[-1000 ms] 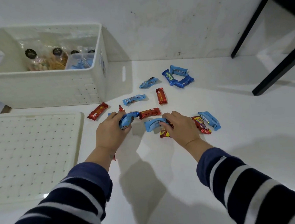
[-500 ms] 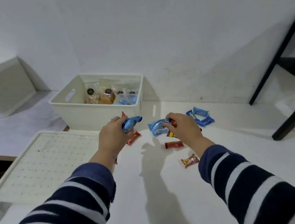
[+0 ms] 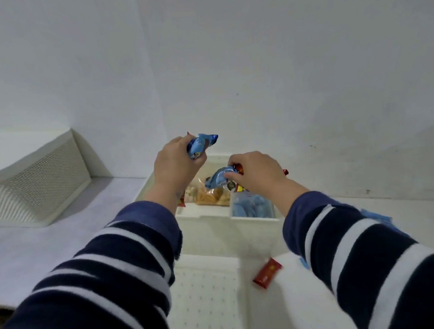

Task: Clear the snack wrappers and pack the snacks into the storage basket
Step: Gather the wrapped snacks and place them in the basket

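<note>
My left hand (image 3: 175,162) grips a bunch of small snack packs, a blue one (image 3: 199,144) sticking out on top, held above the far side of the white storage basket (image 3: 210,214). My right hand (image 3: 257,172) grips another bunch with a blue pack (image 3: 217,180) and red ones, held over the basket's middle. Inside the basket lie clear bags of snacks (image 3: 211,196) and a clear tub of blue packs (image 3: 252,206). A red snack bar (image 3: 267,272) lies on the table in front of the basket.
The basket's perforated white lid (image 3: 207,304) lies flat on the table below my arms. A second white mesh basket (image 3: 31,180) stands at the left. A blue pack (image 3: 376,217) peeks out beside my right sleeve. A white wall stands close behind.
Both hands rose from the table with their snack packs and moved left and forward over the basket. The view swung up and left, so most loose snacks left the frame.
</note>
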{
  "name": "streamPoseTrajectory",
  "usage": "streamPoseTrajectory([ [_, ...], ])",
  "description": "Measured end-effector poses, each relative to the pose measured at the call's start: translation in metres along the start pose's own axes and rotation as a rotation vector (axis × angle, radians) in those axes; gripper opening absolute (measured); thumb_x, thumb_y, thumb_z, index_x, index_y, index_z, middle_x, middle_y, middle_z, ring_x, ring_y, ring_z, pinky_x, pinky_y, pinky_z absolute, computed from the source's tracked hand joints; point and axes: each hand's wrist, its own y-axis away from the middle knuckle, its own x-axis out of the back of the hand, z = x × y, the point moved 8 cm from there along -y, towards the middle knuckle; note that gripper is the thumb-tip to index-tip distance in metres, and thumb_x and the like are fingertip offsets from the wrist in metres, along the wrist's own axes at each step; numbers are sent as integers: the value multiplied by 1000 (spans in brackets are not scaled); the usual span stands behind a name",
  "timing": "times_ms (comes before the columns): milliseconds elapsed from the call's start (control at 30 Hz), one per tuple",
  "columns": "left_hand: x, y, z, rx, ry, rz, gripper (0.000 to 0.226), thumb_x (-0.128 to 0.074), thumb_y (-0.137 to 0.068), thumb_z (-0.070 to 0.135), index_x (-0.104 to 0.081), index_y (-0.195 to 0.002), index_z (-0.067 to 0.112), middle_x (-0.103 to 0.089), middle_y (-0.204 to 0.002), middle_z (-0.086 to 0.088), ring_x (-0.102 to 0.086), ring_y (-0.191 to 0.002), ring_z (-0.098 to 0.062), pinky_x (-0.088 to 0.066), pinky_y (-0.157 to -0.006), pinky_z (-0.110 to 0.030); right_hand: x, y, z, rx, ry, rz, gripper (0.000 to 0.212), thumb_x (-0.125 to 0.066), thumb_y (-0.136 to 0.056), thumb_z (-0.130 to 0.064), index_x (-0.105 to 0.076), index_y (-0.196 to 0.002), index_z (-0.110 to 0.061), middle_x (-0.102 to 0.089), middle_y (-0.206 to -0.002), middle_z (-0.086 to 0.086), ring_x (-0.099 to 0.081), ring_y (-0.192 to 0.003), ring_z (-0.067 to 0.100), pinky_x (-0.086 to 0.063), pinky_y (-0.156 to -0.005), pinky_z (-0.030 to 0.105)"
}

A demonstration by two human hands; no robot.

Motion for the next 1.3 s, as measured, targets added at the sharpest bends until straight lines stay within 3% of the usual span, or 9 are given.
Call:
streamPoseTrajectory([
  [167, -53, -22, -67, 64, 128, -163, 3, -62, -78, 28, -60, -81, 27, -58, -71, 5, -52, -64, -18, -38, -56, -27, -75, -43, -18, -72, -9, -129, 26, -54, -89, -46, -62, -93, -22, -63, -82, 0, -59, -77, 22, -45, -62, 30],
  [267, -91, -18, -105, 140, 199, -322, 8, -61, -78, 26, -55, -75, 30, -56, -66, 4, -52, -60, -18, -40, -54, -28, -117, -57, -20, -126, -9, -207, 26, -54, -89, -44, -63, -97, -21, -66, -91, 2, -61, -83, 23, -44, -64, 30],
  [333, -115, -10, -130, 202, 183, -414, 5, -63, -78, 27, -61, -83, 28, -62, -71, 3, -59, -66, -21, -46, -59, -31, -148, -62, -15, -194, -23, -299, 26, -54, -89, -44, -64, -100, -22, -67, -97, 2, -63, -90, 24, -46, -69, 31],
  [467, -157, 14, -170, 318, 3, -736, 30, -64, -80, 35, -62, -108, 23, -70, -92, -2, -67, -83, -24, -55, -76, -35, -197, -60, -12, -319, -152, -524, 32, -55, -89, -44, -68, -104, -19, -68, -105, 3, -63, -96, 23, -52, -81, 33],
  [567, -175, 37, -184, 347, -152, -1025, 60, -67, -80, 47, -49, -132, 24, -59, -129, -4, -58, -112, -25, -47, -98, -38, -204, -58, -13, -356, -217, -593, 38, -52, -92, -36, -63, -122, -16, -62, -126, 6, -59, -111, 26, -49, -93, 36],
  [667, -176, 47, -183, 353, -227, -1178, 71, -69, -80, 47, -43, -140, 21, -47, -142, -4, -49, -125, -26, -39, -106, -36, -199, -55, -7, -363, -182, -612, 41, -52, -94, -32, -55, -132, -18, -52, -140, 5, -52, -123, 25, -43, -100, 35],
  [833, -167, 32, -142, 172, -267, -1139, 61, -60, -89, 40, -41, -142, 17, -42, -147, -8, -43, -132, -27, -35, -111, -37, -159, -48, 0, -349, -216, -473, 34, -53, -94, -27, -59, -127, -22, -55, -135, 2, -53, -119, 21, -43, -96, 31],
  [1000, -165, 24, -60, -9, -205, -1109, 49, -56, -91, 39, -48, -137, 23, -51, -139, -4, -50, -124, -27, -41, -105, -40, -103, -22, 30, -414, -198, -359, 29, -48, -93, -24, -63, -118, -26, -63, -123, 1, -60, -106, 20, -49, -95, 33],
  [1300, -185, 64, 102, -188, -102, -1086, 49, -52, -94, 37, -43, -139, 25, -46, -143, 0, -45, -130, -22, -34, -110, -36, -4, 94, 134, -602, 7, -329, 33, -50, -94, -31, -58, -125, -25, -54, -133, 0, -50, -122, 20, -40, -103, 31],
])
